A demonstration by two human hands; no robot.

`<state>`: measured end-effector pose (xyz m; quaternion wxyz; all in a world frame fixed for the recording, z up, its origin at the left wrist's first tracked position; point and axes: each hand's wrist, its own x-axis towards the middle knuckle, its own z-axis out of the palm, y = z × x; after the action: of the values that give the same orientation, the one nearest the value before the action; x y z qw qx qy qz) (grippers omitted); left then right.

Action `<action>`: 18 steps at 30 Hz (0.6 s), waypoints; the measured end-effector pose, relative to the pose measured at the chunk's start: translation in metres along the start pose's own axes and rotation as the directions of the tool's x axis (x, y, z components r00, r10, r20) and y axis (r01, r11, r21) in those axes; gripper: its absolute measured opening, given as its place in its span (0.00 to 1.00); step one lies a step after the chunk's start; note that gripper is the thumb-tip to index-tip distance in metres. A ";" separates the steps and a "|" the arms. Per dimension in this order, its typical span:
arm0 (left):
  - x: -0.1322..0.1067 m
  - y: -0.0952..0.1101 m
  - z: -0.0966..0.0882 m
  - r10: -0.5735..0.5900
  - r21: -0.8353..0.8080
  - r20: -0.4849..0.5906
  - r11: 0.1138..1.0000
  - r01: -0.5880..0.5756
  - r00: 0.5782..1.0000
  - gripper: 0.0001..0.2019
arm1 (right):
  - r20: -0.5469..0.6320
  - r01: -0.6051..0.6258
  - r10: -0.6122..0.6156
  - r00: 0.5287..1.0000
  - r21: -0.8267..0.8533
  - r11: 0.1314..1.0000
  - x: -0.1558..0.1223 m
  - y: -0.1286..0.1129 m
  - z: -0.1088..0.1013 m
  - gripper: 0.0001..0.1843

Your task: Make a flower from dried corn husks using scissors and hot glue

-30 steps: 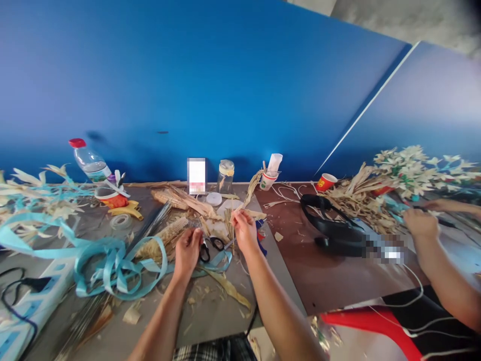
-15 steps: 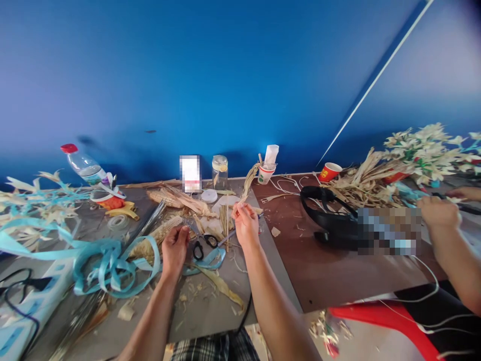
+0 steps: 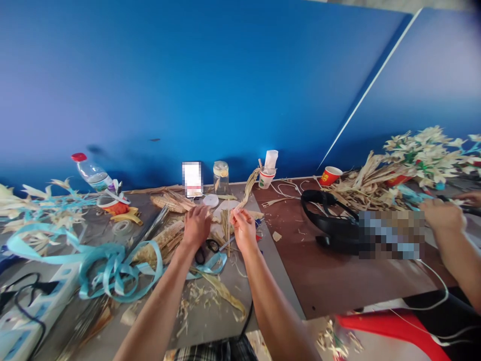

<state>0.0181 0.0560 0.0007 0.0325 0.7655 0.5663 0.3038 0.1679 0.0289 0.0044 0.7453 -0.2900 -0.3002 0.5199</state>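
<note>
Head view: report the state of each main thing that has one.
Left hand: open, palm down.
Right hand: fingertips pinched on a pale husk strip.
Scissors: partly hidden; open or shut unclear.
Plastic bottle: capped.
Clear jar: upright.
White cup: upright, something white standing in it.
Red cup on the right: upright.
Blue ribbon: loosely looped.

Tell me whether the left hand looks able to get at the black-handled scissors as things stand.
Probably yes: the left hand is close by, and the scissors show their handle loops with nothing seen lying over them. Whether that hand holds anything is hidden.
</note>
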 end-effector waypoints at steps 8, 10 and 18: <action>-0.013 -0.016 -0.005 0.033 0.261 0.065 0.964 -0.049 0.997 0.11 | -0.003 -0.002 0.002 1.000 -0.031 1.000 0.002 0.008 -0.005 0.12; -0.018 -0.026 -0.006 0.039 0.234 0.044 0.971 -0.048 0.998 0.12 | -0.004 -0.009 0.009 1.000 -0.040 0.999 0.002 0.009 -0.006 0.12; -0.024 -0.043 -0.004 0.092 -0.035 -0.116 0.995 -0.096 0.989 0.11 | -0.019 -0.025 0.024 1.000 -0.074 0.997 0.001 0.009 -0.006 0.13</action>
<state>-0.0248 0.0490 -0.0230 0.0012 0.7719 0.5242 0.3597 0.1670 0.0323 -0.0060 0.7304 -0.3256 -0.3089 0.5148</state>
